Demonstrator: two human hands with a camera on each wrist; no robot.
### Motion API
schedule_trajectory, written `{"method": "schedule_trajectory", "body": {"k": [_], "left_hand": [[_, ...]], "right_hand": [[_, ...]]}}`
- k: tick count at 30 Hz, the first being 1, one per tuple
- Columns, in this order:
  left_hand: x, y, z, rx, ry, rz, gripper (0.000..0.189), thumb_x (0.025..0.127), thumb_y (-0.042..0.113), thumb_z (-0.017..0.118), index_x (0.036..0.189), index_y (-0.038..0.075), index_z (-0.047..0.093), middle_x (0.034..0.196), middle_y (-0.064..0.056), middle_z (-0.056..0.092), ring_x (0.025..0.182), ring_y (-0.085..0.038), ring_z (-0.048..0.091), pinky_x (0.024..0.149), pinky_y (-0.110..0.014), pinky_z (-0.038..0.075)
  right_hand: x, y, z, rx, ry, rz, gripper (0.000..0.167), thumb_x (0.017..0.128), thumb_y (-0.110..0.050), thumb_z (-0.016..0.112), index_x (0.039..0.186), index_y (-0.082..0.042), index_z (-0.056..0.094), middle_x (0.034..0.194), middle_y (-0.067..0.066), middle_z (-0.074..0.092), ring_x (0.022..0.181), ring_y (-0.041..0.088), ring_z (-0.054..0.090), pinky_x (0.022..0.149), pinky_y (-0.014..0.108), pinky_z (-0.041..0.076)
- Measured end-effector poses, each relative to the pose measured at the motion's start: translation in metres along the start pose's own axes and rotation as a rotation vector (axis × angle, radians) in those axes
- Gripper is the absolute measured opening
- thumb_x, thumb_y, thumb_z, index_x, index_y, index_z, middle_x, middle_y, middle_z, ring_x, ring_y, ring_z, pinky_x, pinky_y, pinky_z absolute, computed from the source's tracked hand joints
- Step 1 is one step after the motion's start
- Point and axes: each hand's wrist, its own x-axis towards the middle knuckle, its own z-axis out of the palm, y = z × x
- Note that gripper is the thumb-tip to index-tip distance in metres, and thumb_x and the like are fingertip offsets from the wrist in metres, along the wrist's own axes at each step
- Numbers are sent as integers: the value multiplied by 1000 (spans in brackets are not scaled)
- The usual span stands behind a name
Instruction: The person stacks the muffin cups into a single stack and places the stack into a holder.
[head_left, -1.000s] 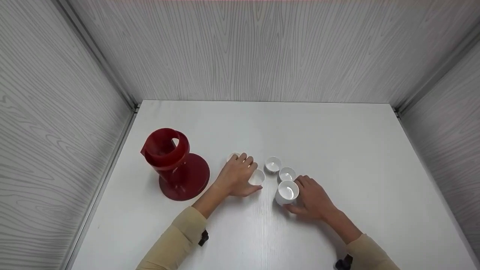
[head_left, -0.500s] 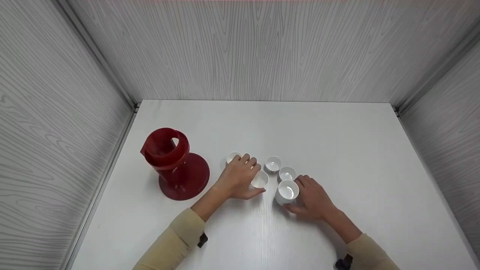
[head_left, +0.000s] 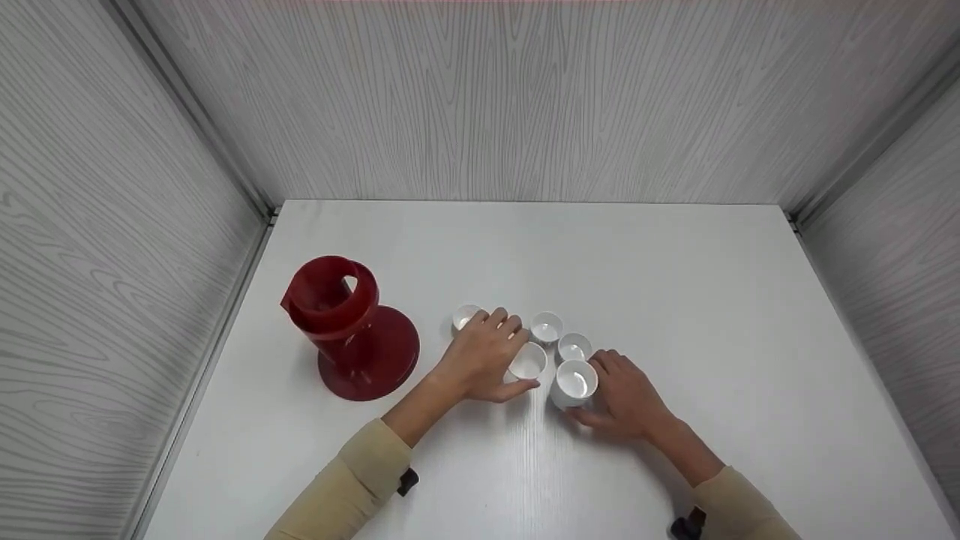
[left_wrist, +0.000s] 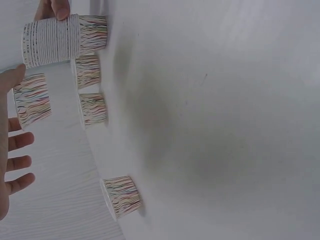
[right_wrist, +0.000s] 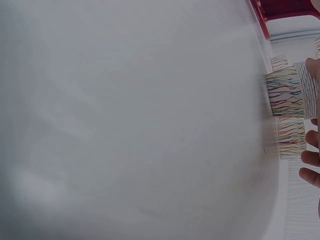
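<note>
In the head view my left hand (head_left: 484,361) pinches a small white paper cup (head_left: 528,363) between thumb and fingers. The left wrist view shows this cup (left_wrist: 33,101) raised off the table, with colourful wavy lines on its side. My right hand (head_left: 624,397) grips a nested stack of such paper cups (head_left: 576,384) upright on the table; its thumb is on the near side, and only the lowest cup's pattern (right_wrist: 286,94) shows. Just behind the stack stand two single cups, one (head_left: 574,347) close to it and one (head_left: 546,328) farther left. Another cup (head_left: 466,316) is partly hidden behind my left hand.
A dark red plastic stand (head_left: 367,356) with a round base and spiral top (head_left: 330,296) is on the left of the white table (head_left: 675,277). Grey wood-grain panels (head_left: 480,105) close off the back and both sides.
My left hand has moved slightly to the right with its cup, closer to the stack. More of the cup behind it now shows. The right hand and stack have stayed put.
</note>
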Motion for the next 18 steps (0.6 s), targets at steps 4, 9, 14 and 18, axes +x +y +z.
{"method": "schedule_trajectory", "body": {"k": [4, 9, 14, 18], "left_hand": [[0, 1, -4, -6, 10, -6, 70, 89, 79, 54, 119, 17, 69, 112, -3, 72, 105, -22, 66, 88, -38, 58], [0, 2, -9, -35, 39, -25, 68, 87, 78, 59, 116, 18, 70, 111, -2, 72, 105, -22, 66, 87, -38, 58], [0, 5, -14, -51, 58, -20, 68, 89, 80, 55, 115, 19, 70, 111, -1, 72, 106, -21, 65, 87, -37, 58], [1, 8, -16, -58, 84, -11, 69, 88, 81, 55, 113, 19, 71, 111, -1, 72, 105, -21, 66, 87, -37, 58]], "right_hand": [[-1, 0, 1, -2, 13, -11, 64, 75, -55, 86, 114, -10, 63, 102, 2, 64, 88, 18, 58, 76, 34, 53], [-1, 1, 2, 2, 26, -15, 65, 74, -55, 87, 113, -10, 62, 101, 1, 63, 89, 18, 57, 76, 33, 53], [-1, 2, 3, -5, 34, -16, 65, 72, -54, 88, 112, -10, 62, 100, 1, 63, 88, 19, 58, 75, 33, 53], [0, 2, 4, -19, 28, -18, 65, 73, -56, 87, 112, -10, 62, 100, 2, 63, 89, 19, 58, 75, 34, 53]]}}
